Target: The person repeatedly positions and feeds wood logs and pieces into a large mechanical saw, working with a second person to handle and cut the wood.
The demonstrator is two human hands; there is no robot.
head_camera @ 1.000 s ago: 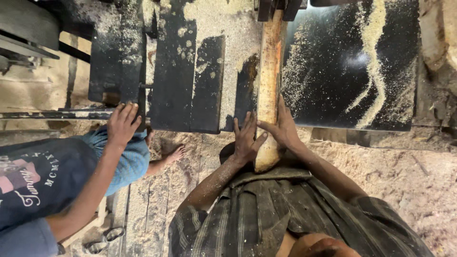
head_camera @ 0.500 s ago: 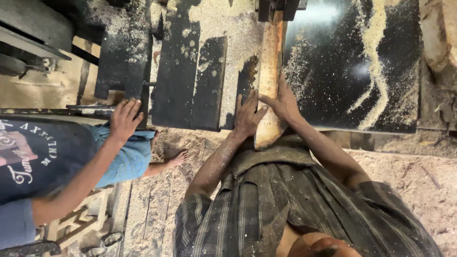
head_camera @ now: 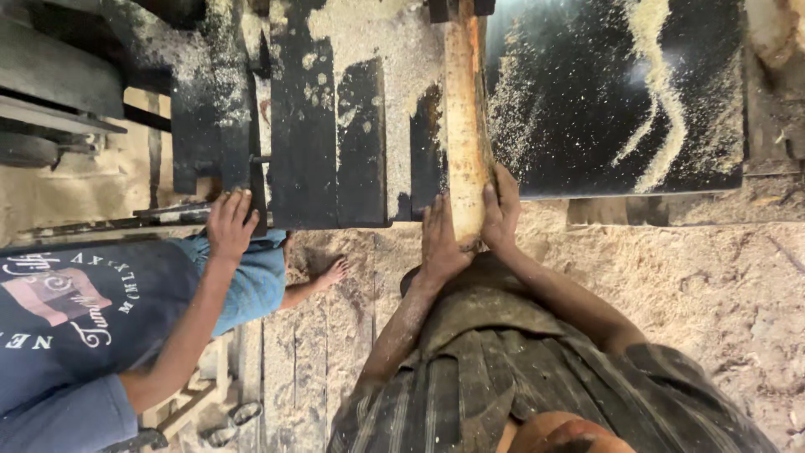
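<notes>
left hand [head_camera: 439,239], right hand [head_camera: 501,210], gripping log [head_camera: 464,126]

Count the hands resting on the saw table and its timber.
3. The left hand and right hand flank the near end of the wooden plank. A co-worker's hand rests on the table edge at left. Others may be out of frame.
</notes>
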